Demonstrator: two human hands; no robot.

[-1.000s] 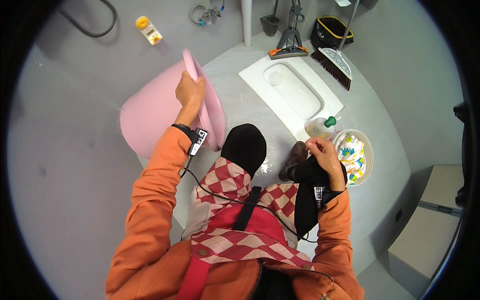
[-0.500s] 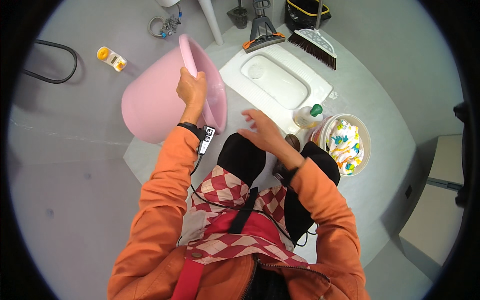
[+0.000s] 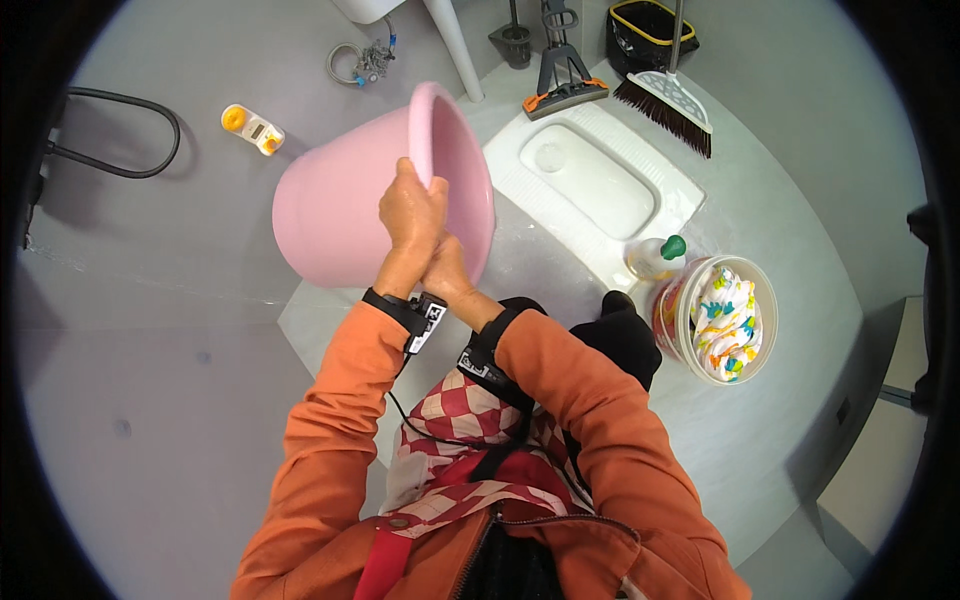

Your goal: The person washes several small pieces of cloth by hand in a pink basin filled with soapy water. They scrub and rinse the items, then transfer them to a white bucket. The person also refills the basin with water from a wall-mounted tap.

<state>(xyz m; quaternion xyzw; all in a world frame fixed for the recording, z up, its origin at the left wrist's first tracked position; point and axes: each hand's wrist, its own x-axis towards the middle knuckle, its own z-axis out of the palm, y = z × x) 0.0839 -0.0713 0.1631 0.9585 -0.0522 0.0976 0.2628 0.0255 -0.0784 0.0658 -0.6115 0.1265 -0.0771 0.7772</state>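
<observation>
A large pink bucket (image 3: 340,205) is tipped over, its mouth facing right. My left hand (image 3: 412,215) is closed around the thick rim on the mouth's near side. Pressed close beside it, my right hand (image 3: 450,272) is at the lower part of the same rim; its fingers look closed there, though the left hand and wrist partly hide them. Dark bands with small devices circle both wrists. The bucket's base and far inside are hidden.
A white squat toilet (image 3: 505,165) is set in the floor ahead. Right of it stand a clear bottle with a green cap (image 3: 655,258) and a tub (image 3: 680,330) holding patterned cloth. A mop (image 3: 567,95), a broom (image 3: 672,105) and a black bin (image 3: 650,45) stand behind.
My right hand has come left from above my knees to the bucket's rim, beside my left hand. The left hand keeps its hold. The whole view has shifted slightly.
</observation>
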